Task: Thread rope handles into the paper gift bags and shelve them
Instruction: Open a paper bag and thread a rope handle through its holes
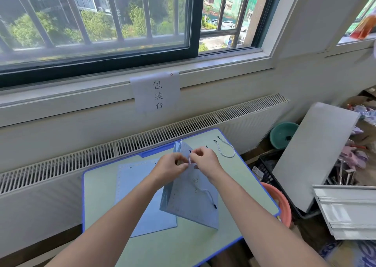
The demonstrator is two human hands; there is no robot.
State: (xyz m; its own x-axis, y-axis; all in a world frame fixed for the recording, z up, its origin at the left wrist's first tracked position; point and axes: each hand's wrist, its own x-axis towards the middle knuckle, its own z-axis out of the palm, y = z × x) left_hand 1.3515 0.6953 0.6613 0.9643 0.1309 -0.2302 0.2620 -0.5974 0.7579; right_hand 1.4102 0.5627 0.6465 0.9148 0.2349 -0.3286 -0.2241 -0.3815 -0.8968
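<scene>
Pale blue paper is what we have in hand: the gift bag point(189, 201) stands half-opened near the middle of the desk point(101, 205), its mouth turned away from us toward the window so the punched holes along the top edge face our fingers. Our left hand point(171, 168) pinches the top of the bag's near panel, steadying it, while our right hand point(205, 161) pinches the twisted rope handle point(190, 160) right at the rim, fingers curled tight round it, apparently feeding its dark tip through a hole. We cannot make out whether the tip is already through.

One cord end with a black tip point(214, 206) dangles against the bag's front face, which suggests this side is only partly threaded.

To the left of the bag, partly under it, a second bag point(138, 195) lies flat on the desk, its holes bare, waiting its turn. A spare rope handle point(226, 150) lies curled at the far right corner, within easy reach of the right hand. Beyond the desk, a paper sign point(156, 92) hangs from the sill; a pink basin point(279, 201) sits beside the desk on the right. No shelf is in view, so shelving looks some way off.
</scene>
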